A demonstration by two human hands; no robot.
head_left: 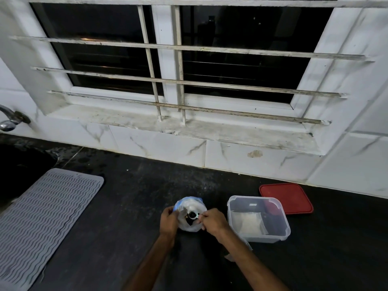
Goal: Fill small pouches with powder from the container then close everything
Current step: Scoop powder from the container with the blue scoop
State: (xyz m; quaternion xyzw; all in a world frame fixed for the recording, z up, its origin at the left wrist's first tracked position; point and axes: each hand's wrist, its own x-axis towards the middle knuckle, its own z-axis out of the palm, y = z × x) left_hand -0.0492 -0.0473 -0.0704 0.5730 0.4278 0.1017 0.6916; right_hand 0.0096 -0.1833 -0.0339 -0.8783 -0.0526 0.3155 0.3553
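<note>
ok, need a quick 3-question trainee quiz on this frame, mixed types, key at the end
1. True or false: the red lid sits on the clear container.
2. The left hand and right hand both grip: A) plastic pouch B) red lid C) clear container.
3. Fill in: in the head view, the clear container stands to the plastic pouch's ____ (left/right).
Key: 1 false; 2 A; 3 right.

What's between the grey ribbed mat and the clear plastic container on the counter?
In the head view, a plastic pouch, gripped by the left hand and right hand; the rest is bare dark counter.
</note>
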